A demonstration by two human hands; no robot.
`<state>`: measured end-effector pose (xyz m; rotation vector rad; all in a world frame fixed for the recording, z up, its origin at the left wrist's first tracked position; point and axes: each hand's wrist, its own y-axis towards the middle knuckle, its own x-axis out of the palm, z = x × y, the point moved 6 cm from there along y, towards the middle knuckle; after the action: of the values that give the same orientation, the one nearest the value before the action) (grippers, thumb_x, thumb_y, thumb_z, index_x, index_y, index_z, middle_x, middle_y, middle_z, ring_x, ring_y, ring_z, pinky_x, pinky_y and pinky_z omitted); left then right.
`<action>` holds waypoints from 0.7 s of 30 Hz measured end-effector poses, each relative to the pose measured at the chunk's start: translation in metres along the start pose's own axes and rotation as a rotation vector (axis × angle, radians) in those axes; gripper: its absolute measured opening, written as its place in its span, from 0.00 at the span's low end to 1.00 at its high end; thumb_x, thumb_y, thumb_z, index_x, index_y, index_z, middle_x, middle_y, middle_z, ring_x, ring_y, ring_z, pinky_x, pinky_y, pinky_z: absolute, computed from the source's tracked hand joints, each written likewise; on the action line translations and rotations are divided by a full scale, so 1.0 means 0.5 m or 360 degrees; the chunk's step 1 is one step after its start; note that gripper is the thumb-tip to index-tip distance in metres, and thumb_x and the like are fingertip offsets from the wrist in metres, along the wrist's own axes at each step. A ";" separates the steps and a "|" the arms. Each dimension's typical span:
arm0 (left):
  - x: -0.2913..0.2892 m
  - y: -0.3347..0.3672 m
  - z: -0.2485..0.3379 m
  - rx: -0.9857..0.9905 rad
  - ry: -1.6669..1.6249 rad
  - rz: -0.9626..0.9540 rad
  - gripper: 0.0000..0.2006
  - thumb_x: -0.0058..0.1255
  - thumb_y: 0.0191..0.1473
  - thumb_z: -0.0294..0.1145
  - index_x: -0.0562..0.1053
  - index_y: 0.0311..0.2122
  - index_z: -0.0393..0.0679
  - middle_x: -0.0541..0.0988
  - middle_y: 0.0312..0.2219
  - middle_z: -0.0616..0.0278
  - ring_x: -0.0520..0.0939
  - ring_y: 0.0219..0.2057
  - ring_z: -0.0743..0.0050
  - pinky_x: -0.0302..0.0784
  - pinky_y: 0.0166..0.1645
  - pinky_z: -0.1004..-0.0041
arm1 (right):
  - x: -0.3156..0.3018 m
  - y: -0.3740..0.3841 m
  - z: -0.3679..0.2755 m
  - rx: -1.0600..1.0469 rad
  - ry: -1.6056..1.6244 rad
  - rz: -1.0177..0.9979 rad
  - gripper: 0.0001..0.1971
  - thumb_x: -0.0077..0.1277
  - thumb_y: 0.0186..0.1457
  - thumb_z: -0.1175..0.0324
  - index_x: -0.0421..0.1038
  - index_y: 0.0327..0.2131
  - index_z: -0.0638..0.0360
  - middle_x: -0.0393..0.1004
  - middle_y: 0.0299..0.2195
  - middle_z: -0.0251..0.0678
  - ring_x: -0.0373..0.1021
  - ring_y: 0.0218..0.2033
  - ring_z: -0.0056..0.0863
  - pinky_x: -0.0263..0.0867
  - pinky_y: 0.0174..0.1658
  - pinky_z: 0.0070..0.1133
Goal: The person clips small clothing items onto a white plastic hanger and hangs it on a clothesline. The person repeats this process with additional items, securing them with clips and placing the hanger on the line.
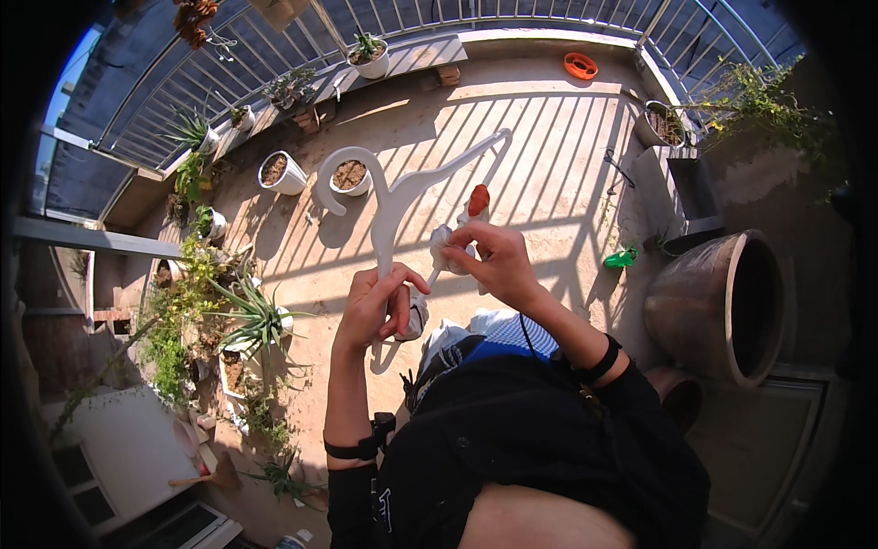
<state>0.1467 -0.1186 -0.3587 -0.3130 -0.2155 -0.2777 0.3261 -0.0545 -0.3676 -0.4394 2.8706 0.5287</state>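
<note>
Mid-frame, the left hand (373,306) curls its fingers round a white clothes hanger (388,215), likely steadying it. The right hand (500,261) pinches bunched white cloth (441,245), probably controlling its folds.

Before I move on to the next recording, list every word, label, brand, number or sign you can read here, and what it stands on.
No text can be read in this view.
Black top: a white marking shows near the left arm, too small and partial to read.
Bottle-like item at the lower edge: cut off, too small to tell.
White hanger: no lettering visible.
</note>
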 end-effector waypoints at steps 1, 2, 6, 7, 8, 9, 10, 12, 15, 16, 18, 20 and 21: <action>0.000 0.001 0.000 0.0005 -0.0013 -0.0003 0.21 0.35 0.65 0.39 0.74 0.35 0.29 0.71 0.08 0.60 0.59 0.04 0.85 0.51 0.11 0.84 | 0.006 0.001 0.000 0.0091 0.0046 -0.0078 0.06 0.61 0.51 0.72 0.76 0.32 0.62 0.75 0.23 0.26 0.55 0.16 0.09 0.53 0.20 0.13; -0.001 0.001 -0.002 0.0005 -0.0004 0.0013 0.21 0.35 0.65 0.39 0.74 0.35 0.29 0.71 0.08 0.60 0.59 0.04 0.85 0.51 0.11 0.84 | 0.012 0.000 0.000 0.0178 0.0103 -0.0153 0.05 0.61 0.52 0.72 0.76 0.32 0.62 0.76 0.23 0.26 0.56 0.16 0.09 0.53 0.20 0.13; -0.005 0.003 -0.003 0.0032 0.0004 0.0061 0.21 0.35 0.65 0.39 0.74 0.36 0.29 0.71 0.09 0.60 0.59 0.04 0.85 0.51 0.11 0.84 | 0.036 -0.017 -0.007 0.0387 0.0296 -0.0436 0.06 0.58 0.55 0.72 0.75 0.34 0.64 0.77 0.23 0.30 0.67 0.21 0.09 0.59 0.22 0.13; -0.005 0.004 -0.003 0.0040 -0.0006 0.0068 0.21 0.35 0.65 0.39 0.74 0.36 0.30 0.71 0.09 0.60 0.59 0.04 0.85 0.51 0.11 0.84 | 0.044 -0.024 -0.006 0.0447 0.0385 -0.0475 0.06 0.58 0.56 0.72 0.74 0.35 0.64 0.77 0.24 0.31 0.69 0.23 0.09 0.61 0.23 0.13; -0.006 0.005 -0.004 0.0034 0.0009 0.0071 0.21 0.35 0.65 0.39 0.74 0.36 0.30 0.71 0.09 0.60 0.59 0.04 0.85 0.51 0.11 0.85 | 0.054 -0.031 0.000 0.0575 0.0536 -0.0518 0.07 0.56 0.57 0.71 0.73 0.37 0.64 0.77 0.24 0.33 0.72 0.26 0.12 0.65 0.27 0.14; -0.006 0.006 -0.005 0.0036 0.0008 0.0070 0.21 0.35 0.65 0.39 0.74 0.36 0.30 0.71 0.09 0.60 0.59 0.04 0.85 0.51 0.11 0.85 | 0.056 -0.032 0.003 0.0584 0.0550 -0.0480 0.08 0.57 0.56 0.71 0.74 0.37 0.63 0.77 0.24 0.33 0.73 0.26 0.15 0.67 0.27 0.16; -0.006 0.006 -0.004 0.0046 -0.0002 0.0066 0.21 0.35 0.65 0.39 0.75 0.36 0.30 0.71 0.09 0.60 0.59 0.04 0.85 0.51 0.11 0.85 | 0.059 -0.032 0.007 0.0609 0.0573 -0.0462 0.08 0.57 0.55 0.70 0.74 0.37 0.62 0.78 0.25 0.34 0.75 0.27 0.17 0.68 0.27 0.17; -0.007 0.007 -0.005 0.0038 0.0011 0.0073 0.21 0.35 0.65 0.39 0.75 0.36 0.30 0.71 0.09 0.60 0.59 0.04 0.85 0.52 0.11 0.85 | 0.061 -0.037 0.016 0.0680 0.0487 -0.0444 0.09 0.58 0.54 0.68 0.74 0.38 0.60 0.78 0.25 0.35 0.77 0.27 0.22 0.70 0.28 0.20; -0.006 0.008 -0.004 0.0028 0.0009 0.0061 0.21 0.35 0.65 0.39 0.75 0.35 0.30 0.71 0.09 0.60 0.59 0.04 0.85 0.52 0.11 0.85 | 0.057 -0.034 0.016 0.0583 0.0382 -0.0380 0.07 0.56 0.58 0.70 0.71 0.35 0.62 0.78 0.24 0.32 0.69 0.22 0.12 0.64 0.26 0.16; -0.005 0.008 -0.004 0.0037 -0.0010 0.0048 0.21 0.35 0.65 0.39 0.75 0.35 0.30 0.71 0.09 0.60 0.59 0.05 0.85 0.52 0.11 0.85 | 0.049 -0.030 0.011 0.0472 0.0173 -0.0319 0.07 0.57 0.57 0.70 0.70 0.34 0.62 0.77 0.24 0.31 0.66 0.21 0.11 0.62 0.24 0.16; -0.006 0.009 -0.004 0.0043 -0.0004 0.0073 0.22 0.34 0.65 0.38 0.74 0.35 0.28 0.70 0.08 0.58 0.58 0.04 0.85 0.51 0.10 0.84 | 0.031 -0.023 -0.003 0.0235 -0.0168 -0.0205 0.09 0.59 0.56 0.69 0.69 0.32 0.62 0.77 0.24 0.28 0.61 0.17 0.09 0.57 0.21 0.16; -0.007 0.008 -0.002 0.0049 -0.0025 0.0078 0.22 0.34 0.65 0.39 0.74 0.34 0.28 0.70 0.08 0.58 0.58 0.04 0.85 0.51 0.10 0.84 | 0.010 -0.013 -0.004 0.0170 -0.0174 -0.0041 0.10 0.61 0.54 0.69 0.69 0.32 0.62 0.76 0.25 0.27 0.56 0.16 0.07 0.52 0.18 0.16; -0.007 0.007 -0.001 0.0043 -0.0044 0.0073 0.22 0.34 0.65 0.39 0.74 0.35 0.29 0.71 0.08 0.59 0.58 0.04 0.85 0.51 0.11 0.84 | -0.004 -0.008 -0.003 0.0138 -0.0176 0.0042 0.11 0.62 0.53 0.69 0.69 0.31 0.62 0.75 0.25 0.26 0.54 0.15 0.07 0.49 0.17 0.15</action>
<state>0.1445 -0.1146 -0.3611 -0.2946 -0.2386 -0.2252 0.3293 -0.0583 -0.3668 -0.3471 2.7839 0.4172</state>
